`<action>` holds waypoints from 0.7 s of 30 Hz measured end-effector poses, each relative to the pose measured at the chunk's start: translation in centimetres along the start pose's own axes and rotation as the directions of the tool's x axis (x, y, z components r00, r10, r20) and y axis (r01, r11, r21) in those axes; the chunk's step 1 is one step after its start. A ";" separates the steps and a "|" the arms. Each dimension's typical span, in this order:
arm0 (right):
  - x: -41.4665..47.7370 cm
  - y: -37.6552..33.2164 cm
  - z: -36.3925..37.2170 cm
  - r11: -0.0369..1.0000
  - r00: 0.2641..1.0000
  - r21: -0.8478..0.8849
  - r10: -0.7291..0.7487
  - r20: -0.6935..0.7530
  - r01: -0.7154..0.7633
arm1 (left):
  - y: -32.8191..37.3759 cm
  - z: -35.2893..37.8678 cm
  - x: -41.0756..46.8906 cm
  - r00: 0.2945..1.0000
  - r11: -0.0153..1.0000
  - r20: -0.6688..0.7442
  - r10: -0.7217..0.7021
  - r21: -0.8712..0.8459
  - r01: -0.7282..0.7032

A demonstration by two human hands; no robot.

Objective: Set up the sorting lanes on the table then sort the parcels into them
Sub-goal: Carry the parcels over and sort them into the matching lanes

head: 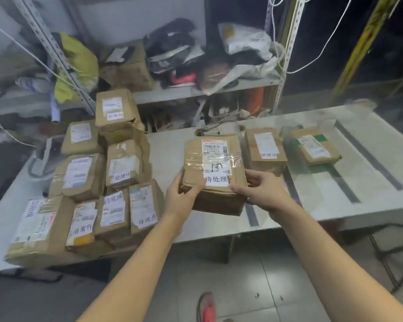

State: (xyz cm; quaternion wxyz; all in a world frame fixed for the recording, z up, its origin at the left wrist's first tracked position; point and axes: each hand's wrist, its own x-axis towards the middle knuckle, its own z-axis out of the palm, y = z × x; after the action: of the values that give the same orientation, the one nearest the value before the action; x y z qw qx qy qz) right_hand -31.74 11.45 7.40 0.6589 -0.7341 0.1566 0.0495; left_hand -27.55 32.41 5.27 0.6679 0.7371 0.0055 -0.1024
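A taped brown cardboard parcel (213, 159) with a white label reading 待处理 is in the middle of the view, over the white table (163, 154). My left hand (184, 196) grips its near left corner and my right hand (262, 190) its near right corner. Dark tape lines (345, 187) run across the table's right half and mark lanes. Two labelled parcels lie between them: one (265, 147) just right of the held parcel, another with a green patch (313, 147) further right. Several labelled parcels (98, 182) are piled on the left.
Metal shelving (196, 89) behind the table holds bags, a box and clutter. White cords hang at the upper right. A yellow bag (77, 63) sits on the left shelf. Tiled floor and a red shoe (207, 307) lie below the table's near edge.
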 end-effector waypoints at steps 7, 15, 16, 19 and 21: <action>-0.2 7.5 -0.1 0.993 0.992 -0.023 0.112 -0.053 -0.113 | -6.6 0.8 0.1 0.982 0.989 0.123 -0.141 0.048 0.136; 1.7 10.3 1.0 0.966 0.971 -0.112 0.224 -0.088 -0.233 | -10.8 0.8 1.8 0.948 0.964 0.177 -0.263 0.028 0.263; 2.0 10.6 1.3 0.962 0.967 -0.115 0.235 -0.097 -0.246 | -11.3 0.7 2.0 0.948 0.965 0.180 -0.264 0.037 0.261; 2.9 10.9 1.9 0.955 0.962 -0.155 0.233 -0.140 -0.254 | -12.6 0.6 2.5 0.944 0.963 0.192 -0.270 0.053 0.264; 3.3 10.8 2.2 0.944 0.960 -0.208 0.223 -0.168 -0.256 | -13.1 0.6 3.0 0.949 0.968 0.189 -0.252 0.070 0.243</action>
State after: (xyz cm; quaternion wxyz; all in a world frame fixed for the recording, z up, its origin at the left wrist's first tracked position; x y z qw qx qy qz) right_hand -31.51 12.23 -4.09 0.5468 -0.7817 0.2846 0.0945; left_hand -26.63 32.82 -8.14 0.6300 0.7321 0.0296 -0.2574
